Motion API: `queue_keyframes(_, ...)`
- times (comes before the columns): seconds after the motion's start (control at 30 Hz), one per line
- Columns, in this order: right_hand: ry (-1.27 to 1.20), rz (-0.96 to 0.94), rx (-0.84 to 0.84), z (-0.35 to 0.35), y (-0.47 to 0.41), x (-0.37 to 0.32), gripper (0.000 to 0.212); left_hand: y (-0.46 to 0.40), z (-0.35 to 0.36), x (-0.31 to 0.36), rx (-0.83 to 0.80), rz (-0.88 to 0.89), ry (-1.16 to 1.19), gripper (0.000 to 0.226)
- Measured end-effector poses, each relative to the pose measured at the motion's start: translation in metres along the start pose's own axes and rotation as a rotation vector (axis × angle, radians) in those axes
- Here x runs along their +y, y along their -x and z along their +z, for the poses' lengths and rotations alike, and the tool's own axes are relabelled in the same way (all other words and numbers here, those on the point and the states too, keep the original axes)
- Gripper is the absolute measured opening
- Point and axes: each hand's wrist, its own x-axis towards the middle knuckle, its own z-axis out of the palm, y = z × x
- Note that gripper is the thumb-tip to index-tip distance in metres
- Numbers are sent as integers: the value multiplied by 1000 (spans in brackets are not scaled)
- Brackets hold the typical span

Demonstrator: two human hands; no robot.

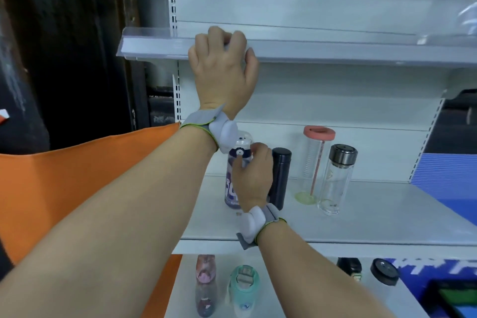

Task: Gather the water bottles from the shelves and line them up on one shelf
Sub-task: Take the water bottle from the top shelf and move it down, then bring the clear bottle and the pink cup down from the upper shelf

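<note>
My right hand [254, 175] is closed around the upper body of a purple printed water bottle [232, 190] with a white cap, which stands on the middle shelf [374, 219]. Right of it stand a dark navy flask [280, 170], a clear bottle with a pink lid [313, 162] and a glass bottle with a metal cap [336, 181]. My left hand [223, 70] is curled over the front edge of the upper shelf [335, 50]. On the lower shelf stand a pink bottle [205, 284] and a mint-green bottle [244, 289].
Two dark-capped items [384, 271] sit at the right of the lower shelf, partly hidden. Blurred clear objects [464, 15] lie at the far right of the upper shelf. An orange sheet [64, 188] hangs at the left, a blue panel [449, 178] at the right.
</note>
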Motion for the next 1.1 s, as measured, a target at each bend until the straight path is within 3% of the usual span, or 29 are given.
queue_keyframes(0.13,-150,-171,136,-38,-36,-39,18,-9,-3,14,-35,-276,12,17)
queue_keyframes(0.2,-202,-209,219,-69,-63,-55,20,-17,0,40,-110,-312,75,19)
queue_keyframes(0.37,-257,-232,379,-160,-132,-62,21,-29,24,126,-273,-61,251,21)
queue_keyframes(0.5,-192,-219,481,-231,-197,-49,17,-37,57,194,-368,70,218,23)
queue_keyframes(0.73,149,-201,438,-324,-306,-26,40,-37,106,291,-537,96,71,29)
queue_keyframes(1.0,333,-2,208,-325,-380,-29,97,-31,112,295,-534,53,-56,36)
queue_keyframes(1.1,355,59,165,-318,-392,-37,104,-33,115,291,-546,44,-55,38)
